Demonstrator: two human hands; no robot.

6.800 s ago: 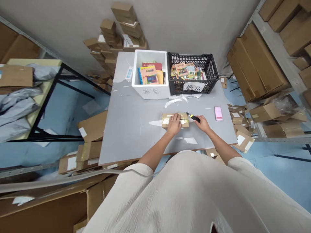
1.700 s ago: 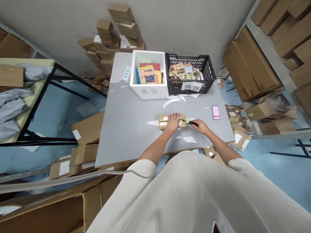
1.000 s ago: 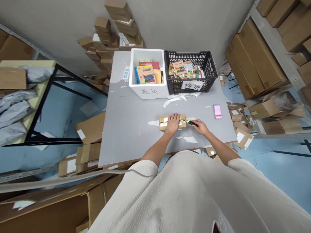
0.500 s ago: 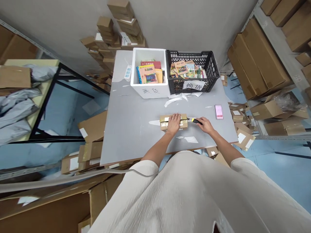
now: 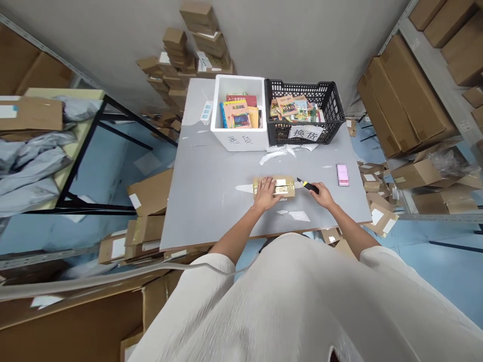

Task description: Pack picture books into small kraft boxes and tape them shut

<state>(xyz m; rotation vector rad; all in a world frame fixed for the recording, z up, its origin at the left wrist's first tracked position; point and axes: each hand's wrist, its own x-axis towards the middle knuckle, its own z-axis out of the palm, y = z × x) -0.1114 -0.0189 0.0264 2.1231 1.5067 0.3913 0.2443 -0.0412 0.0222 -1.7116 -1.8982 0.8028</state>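
A small taped cardboard box (image 5: 286, 190) lies flat on the grey table (image 5: 204, 201), with a dark slit along its top. My left hand (image 5: 265, 194) rests on the box's left part, fingers spread over it. My right hand (image 5: 320, 194) is wrapped round a black and yellow utility knife (image 5: 310, 187). The knife's blade points up and left, just off the box's right end and apart from it.
Behind the box stand a white foam bin (image 5: 241, 141) and a black plastic crate (image 5: 332, 123), both holding books. A pink-screened phone (image 5: 342, 175) lies at the right. Paper scraps (image 5: 299, 216) lie near the front edge. Cardboard boxes crowd both sides.
The knife has come off the box's right end and its blade now angles upward. A dark slit shows along the box top. The camera view has shifted slightly.
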